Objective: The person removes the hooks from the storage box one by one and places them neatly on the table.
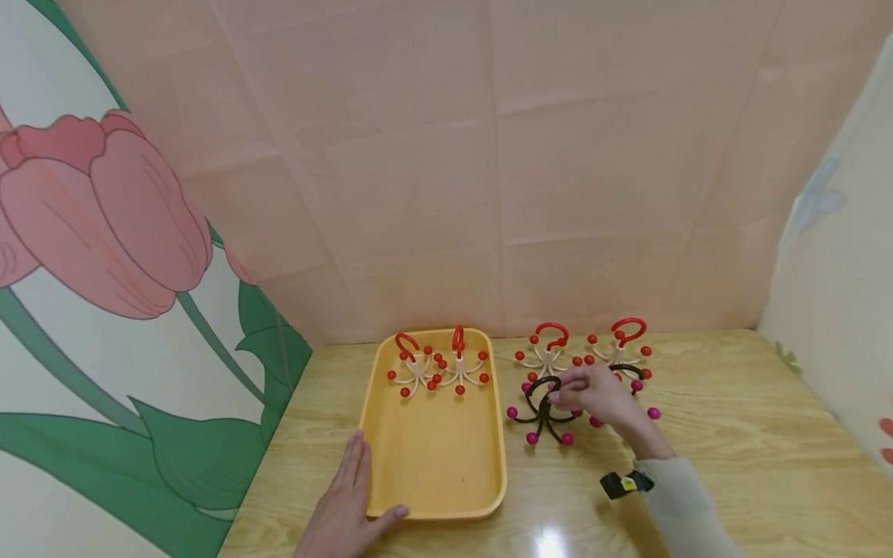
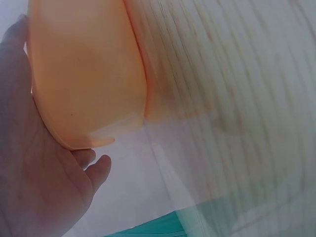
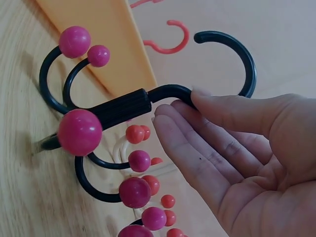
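My right hand (image 1: 598, 397) pinches the hook's stem of a black multi-arm hanger (image 3: 123, 107) between thumb and fingers. Magenta balls tip its curved arms, and in the head view it stands on the table just right of the tray. A second black hanger (image 1: 628, 369) is partly hidden behind my right hand. Along the left side of the yellow tray (image 1: 504, 465) lies my left hand (image 1: 342, 500), fingers straight and thumb at the front corner. Inside the tray's far end are two white hangers (image 1: 416, 370) with red hooks and red balls.
Behind the black hangers, near the back wall, stand two more red-and-white hangers (image 1: 549, 358). A pinkish cloth (image 1: 488, 170) covers the wall behind the wooden table (image 1: 753, 449). A tulip-printed panel (image 1: 125, 232) borders the left side, and a pale panel the right.
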Demonstrator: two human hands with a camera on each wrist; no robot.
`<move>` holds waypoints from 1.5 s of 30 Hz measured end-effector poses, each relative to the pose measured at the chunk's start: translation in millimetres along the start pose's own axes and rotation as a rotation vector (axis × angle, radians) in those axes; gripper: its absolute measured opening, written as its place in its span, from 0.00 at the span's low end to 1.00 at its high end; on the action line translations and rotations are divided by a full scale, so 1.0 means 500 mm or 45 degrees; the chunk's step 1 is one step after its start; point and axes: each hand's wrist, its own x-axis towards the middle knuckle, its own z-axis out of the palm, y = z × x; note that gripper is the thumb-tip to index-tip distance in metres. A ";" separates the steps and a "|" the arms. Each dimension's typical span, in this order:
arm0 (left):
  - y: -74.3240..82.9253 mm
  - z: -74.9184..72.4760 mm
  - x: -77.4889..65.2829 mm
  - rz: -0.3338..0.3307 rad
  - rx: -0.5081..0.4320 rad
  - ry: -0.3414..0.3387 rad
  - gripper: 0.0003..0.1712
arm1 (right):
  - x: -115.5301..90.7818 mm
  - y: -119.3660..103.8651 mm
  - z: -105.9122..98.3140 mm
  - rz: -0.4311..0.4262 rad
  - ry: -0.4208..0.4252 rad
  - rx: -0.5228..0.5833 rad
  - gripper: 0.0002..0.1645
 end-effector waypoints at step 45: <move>-0.009 0.002 0.001 0.037 -0.014 0.028 0.76 | 0.025 -0.221 0.061 -0.467 0.157 -0.307 0.15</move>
